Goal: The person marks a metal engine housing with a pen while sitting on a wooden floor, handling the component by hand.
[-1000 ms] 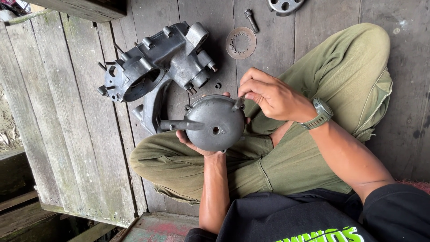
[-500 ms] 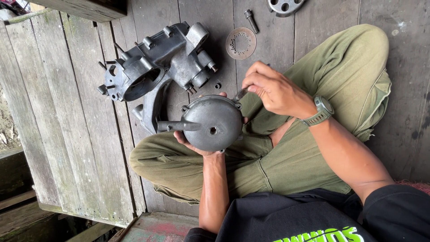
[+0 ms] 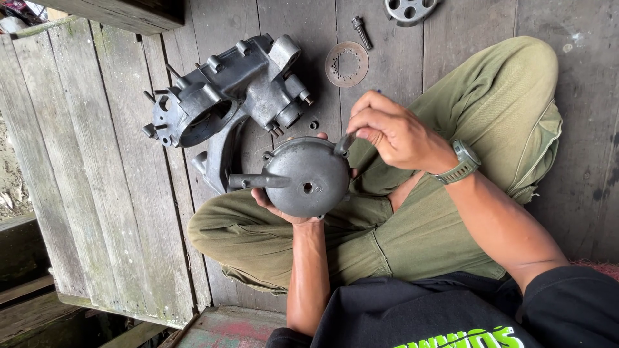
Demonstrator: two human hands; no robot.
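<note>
Holding the round cover (image 3: pixel 308 177) over the lap, left hand (image 3: pixel 284 206) cupped under it, right hand (image 3: pixel 393 132) pinching something at its rim. Engine case (image 3: pixel 225 96) sits stripped on the boards; cover's not back on it.

The person wears olive-green trousers (image 3: pixel 451 212) of a soft, creased cloth, with a seam running down the thigh and a folded hem at the knee. Above them is a black top (image 3: pixel 412 316) with short sleeves and bright yellow-green lettering across the chest. On the right wrist sits a watch (image 3: pixel 461 161) with a grey-green ribbed strap and a round case; both forearms are bare.
</note>
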